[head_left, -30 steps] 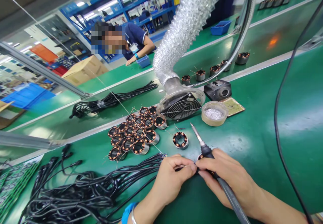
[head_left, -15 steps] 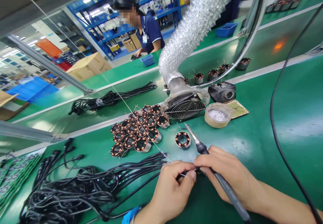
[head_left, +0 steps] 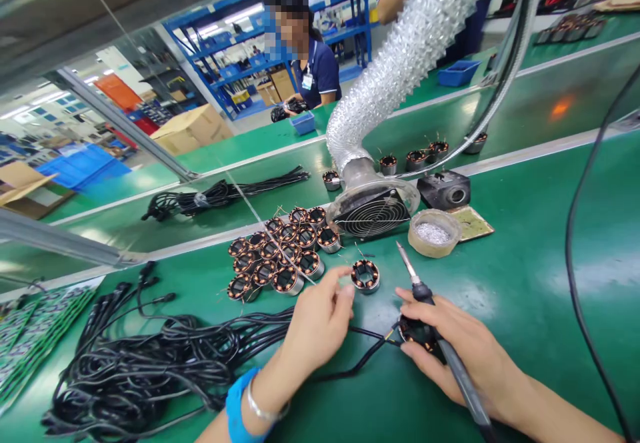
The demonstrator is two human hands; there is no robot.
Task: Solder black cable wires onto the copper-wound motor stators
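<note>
My right hand (head_left: pixel 450 343) is closed round a soldering iron (head_left: pixel 457 370), its tip pointing up and away. The same fingers also grip a ring-shaped motor stator (head_left: pixel 416 331) with copper windings. A black cable (head_left: pixel 370 353) with thin coloured wires at its end reaches that stator. My left hand (head_left: pixel 320 316) is raised left of it, fingers curled, where a thin solder wire (head_left: pixel 265 224) runs down to the hand; the wire's end is hidden. Just beyond my left fingertips a single stator (head_left: pixel 365 275) lies on the bench.
Several stators (head_left: pixel 280 253) are clustered behind my left hand. Black cables (head_left: pixel 150 370) lie tangled at left, beside green circuit boards (head_left: pixel 45 336). A fume hose (head_left: pixel 370 103) ends at a grilled fan (head_left: pixel 373 213), near a solder tub (head_left: pixel 434 233). Another person (head_left: pixel 320 70) works opposite.
My left hand has moved up and left, away from my right hand. The stator in my right hand and the cable's wire ends now show. The camera view has shifted slightly.
</note>
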